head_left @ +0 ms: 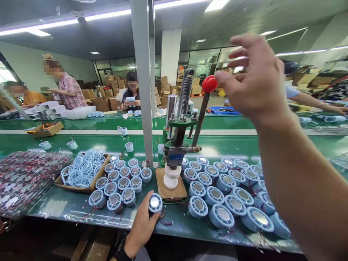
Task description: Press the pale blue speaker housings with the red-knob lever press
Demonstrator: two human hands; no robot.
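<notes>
Pale-blue housing (155,203), held near red-knobbed press (179,135), blue label (175,158) illegibly small

right hand (255,78) blurred, right forearm (301,170) cut off by edge, press label (175,158) unreadable

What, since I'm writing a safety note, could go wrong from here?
Pinching: the left hand holds a blue part near the press, so that hand might stray under the white block. Slipping: the right hand, open beside the red knob, could miss its grip. Falling: other blue parts near the table's front edge might get nudged off.
</notes>
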